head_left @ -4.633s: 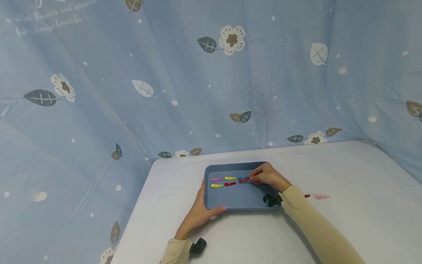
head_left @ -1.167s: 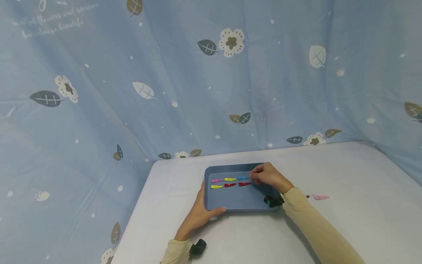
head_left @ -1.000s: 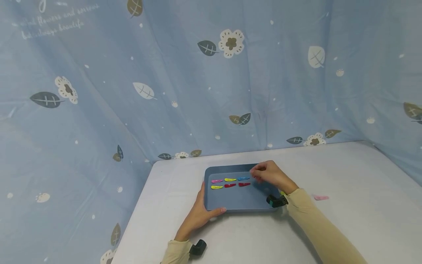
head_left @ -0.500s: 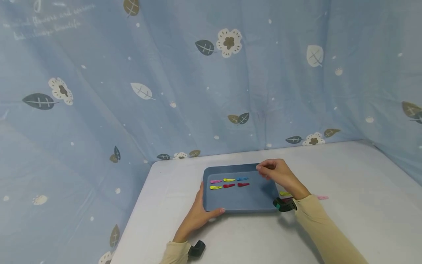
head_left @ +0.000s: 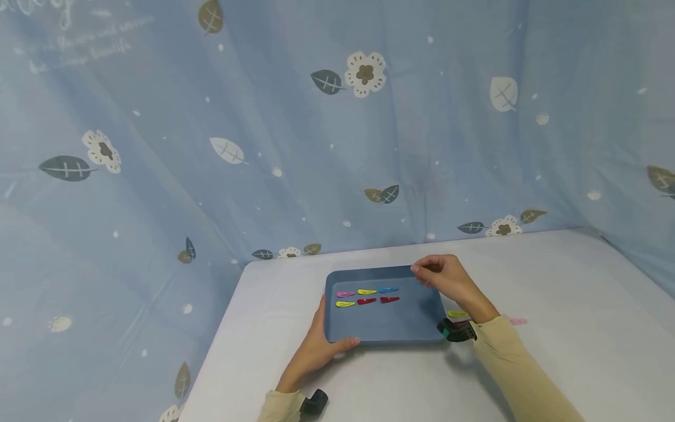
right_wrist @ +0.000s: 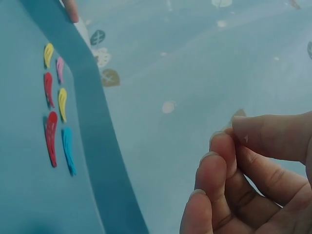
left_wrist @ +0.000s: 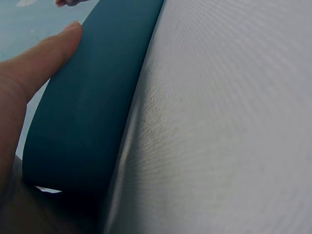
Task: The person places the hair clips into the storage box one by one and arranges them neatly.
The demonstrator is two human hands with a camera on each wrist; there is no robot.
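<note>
A grey-blue tray (head_left: 390, 323) lies on the white table, and my left hand (head_left: 312, 350) grips its near left corner, thumb along the front wall. Inside, two rows of snap hair clips lie flat. The back row has a pink clip (head_left: 345, 294), a yellow clip (head_left: 367, 292) and a blue clip (head_left: 388, 290). In front of them are another yellow clip (head_left: 345, 304), a red clip (head_left: 366, 301) and a second red clip (right_wrist: 51, 139). Over the tray's back right part hovers my right hand (head_left: 449, 280), fingers loosely curled, thumb near the index fingertip, nothing visible between them.
On the table right of the tray lie a yellow clip (head_left: 456, 314), a dark red clip (head_left: 462, 322) and a pale pink clip (head_left: 518, 321), partly covered by the right wrist and sleeve. A patterned blue curtain (head_left: 295, 140) hangs behind the table.
My right hand has let go of the front row's right-hand red clip, then lifted and moved right, uncovering the yellow clip beside the tray. My left hand stays at the corner.
</note>
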